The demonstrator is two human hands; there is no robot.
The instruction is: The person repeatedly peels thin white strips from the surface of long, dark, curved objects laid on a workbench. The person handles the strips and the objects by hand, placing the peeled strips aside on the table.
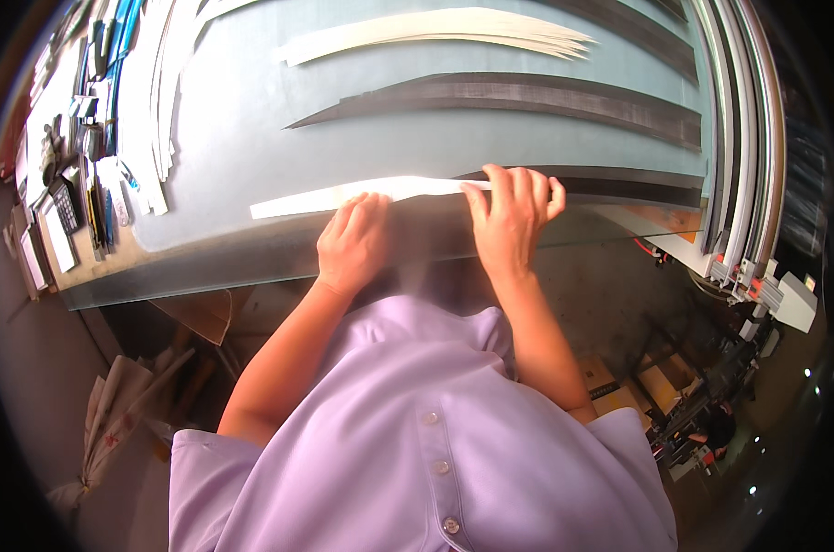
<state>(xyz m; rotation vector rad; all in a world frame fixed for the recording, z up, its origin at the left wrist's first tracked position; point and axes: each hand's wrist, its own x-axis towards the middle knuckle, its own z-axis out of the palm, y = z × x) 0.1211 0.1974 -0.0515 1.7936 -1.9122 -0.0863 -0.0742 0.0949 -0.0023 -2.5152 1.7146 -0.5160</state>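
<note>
The white strip [320, 198] lies along the near edge of the table [224, 161], its left end reaching past the left hand [354, 241], whose fingers bunch on its near side, though whether they pinch I cannot tell. The right hand [515, 221] pinches it near a dark strip [633, 184]; uneven pulling could crease it.

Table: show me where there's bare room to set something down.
Bare tabletop lies between the left-side white strips and the middle dark strip; a narrower band separates that strip from the handled white piece. Tools crowd the left edge.
</note>
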